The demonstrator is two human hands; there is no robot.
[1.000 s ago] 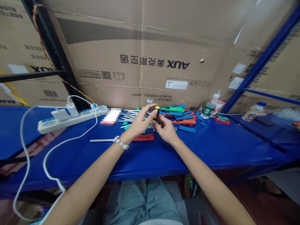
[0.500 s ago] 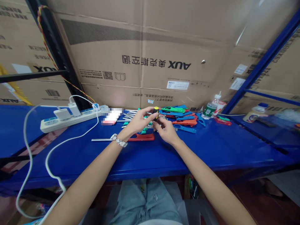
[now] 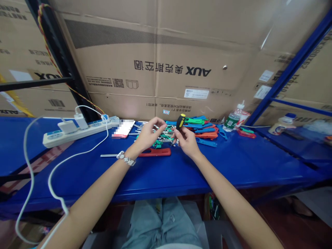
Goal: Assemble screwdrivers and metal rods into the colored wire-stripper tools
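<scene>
My right hand (image 3: 187, 140) grips a small screwdriver (image 3: 181, 121) with a black and yellow handle. The handle points up and the thin shaft points down towards the table. My left hand (image 3: 151, 133) is empty, its fingers curved and the thumb apart. It hovers just left of the screwdriver, over small green parts (image 3: 157, 143) and thin metal rods (image 3: 139, 128). Nearer me lies a red long-necked lighter (image 3: 158, 152), its metal tube pointing left beneath my left wrist. Behind and right of my right hand is a heap of blue, orange and green plastic casings (image 3: 207, 133).
A white power strip (image 3: 77, 133) with chargers and a trailing white cable (image 3: 53, 173) occupies the left side. A phone-like flat item (image 3: 124, 128) lies beside it. Bottles (image 3: 231, 119) stand at the right. Large cardboard boxes (image 3: 168, 45) rise behind the blue table (image 3: 166, 180).
My left hand has let go of the screwdriver handle and moved left. The screwdriver has shifted slightly right and now tilts in my right hand.
</scene>
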